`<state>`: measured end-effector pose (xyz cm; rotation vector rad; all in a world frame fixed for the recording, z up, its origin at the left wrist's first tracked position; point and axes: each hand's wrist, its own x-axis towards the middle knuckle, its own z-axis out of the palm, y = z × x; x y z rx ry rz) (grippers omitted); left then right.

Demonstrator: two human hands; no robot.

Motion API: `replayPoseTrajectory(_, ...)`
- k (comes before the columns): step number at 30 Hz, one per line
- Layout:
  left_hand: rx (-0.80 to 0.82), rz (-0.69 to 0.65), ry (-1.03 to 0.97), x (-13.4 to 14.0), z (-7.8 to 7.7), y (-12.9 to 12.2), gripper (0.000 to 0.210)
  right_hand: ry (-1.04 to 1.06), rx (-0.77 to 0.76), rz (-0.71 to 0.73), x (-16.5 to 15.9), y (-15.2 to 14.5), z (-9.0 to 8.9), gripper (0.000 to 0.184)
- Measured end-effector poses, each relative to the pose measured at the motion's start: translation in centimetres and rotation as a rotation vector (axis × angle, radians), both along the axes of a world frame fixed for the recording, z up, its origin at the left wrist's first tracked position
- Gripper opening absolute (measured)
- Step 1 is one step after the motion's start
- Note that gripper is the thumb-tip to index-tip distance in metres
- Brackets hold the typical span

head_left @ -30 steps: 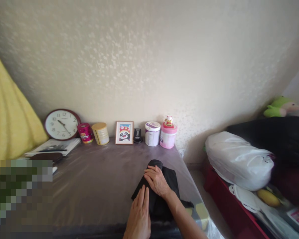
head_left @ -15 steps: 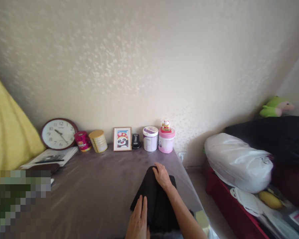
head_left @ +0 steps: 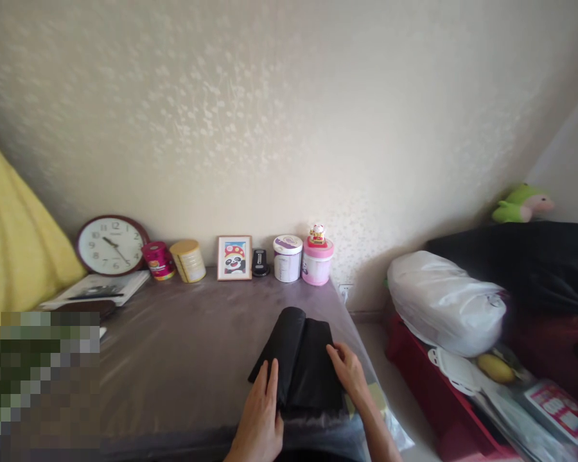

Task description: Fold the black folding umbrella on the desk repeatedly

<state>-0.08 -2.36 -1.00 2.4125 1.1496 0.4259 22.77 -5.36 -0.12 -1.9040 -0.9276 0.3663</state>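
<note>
A folded black cloth (head_left: 313,362) lies near the right front of the covered table, with a raised rounded fold along its left half and a flatter part on the right. My left hand (head_left: 262,414) rests on its near left side, fingers stretched out and the thumb close to the near edge. At the cloth's right edge is my right hand (head_left: 349,369), its fingers curled over that edge. The underside of the cloth and the tips of the right thumb are hidden.
Along the wall stand a clock (head_left: 112,245), a pink tin (head_left: 158,260), a yellow-lidded can (head_left: 189,262), a panda picture (head_left: 234,258), and two tubs (head_left: 288,260). Right of the table, a white plastic bag (head_left: 446,301) lies on a red box (head_left: 438,398). A yellowish block (head_left: 376,398) sits beside my right wrist.
My right hand has moved from the cloth's far top fold to its right edge, uncovering the right part. My left hand stays on the left side. The view has shifted slightly.
</note>
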Motion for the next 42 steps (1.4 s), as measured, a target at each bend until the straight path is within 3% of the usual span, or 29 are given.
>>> replayPoseTrajectory(3, -0.012, 0.015, 0.027, 0.0, 0.1, -0.1, 0.086, 0.053, 0.019, -0.016, -0.8, -0.1, 0.7, 0.04)
replayPoseTrajectory(7, -0.019, 0.031, 0.031, 0.2, -0.1, -0.1, 0.086, 0.197, 0.069, 0.083, -1.9, 0.6, 1.7, 0.037)
replayPoseTrajectory(14, -0.041, 0.056, 0.052, 0.3, 0.0, 0.0, 0.084, 0.241, 0.184, 0.208, -5.8, 5.1, 3.9, 0.034)
replayPoseTrajectory(22, -0.015, 0.037, 0.186, 0.4, -0.3, 0.5, 0.072, 0.084, 0.02, 0.212, -8.5, 8.8, 2.3, 0.035)
replayPoseTrajectory(29, 0.134, 0.061, 0.067, 0.2, -3.6, 1.1, 0.065, -0.085, -0.176, 0.253, -9.1, 8.7, 2.7, 0.04)
replayPoseTrajectory(35, 0.329, 0.008, -0.151, -1.0, -6.2, 2.1, 0.061, -0.145, -0.215, 0.274, -9.3, 8.6, 3.2, 0.039)
replayPoseTrajectory(38, 0.433, 0.004, -0.247, -2.0, -5.6, 2.1, 0.062, -0.188, -0.208, 0.302, -9.3, 8.7, 3.1, 0.036)
replayPoseTrajectory(42, 0.524, 0.146, -0.282, -2.6, -3.1, 1.4, 0.057, -0.22, -0.168, 0.343, -9.4, 8.6, 3.2, 0.029)
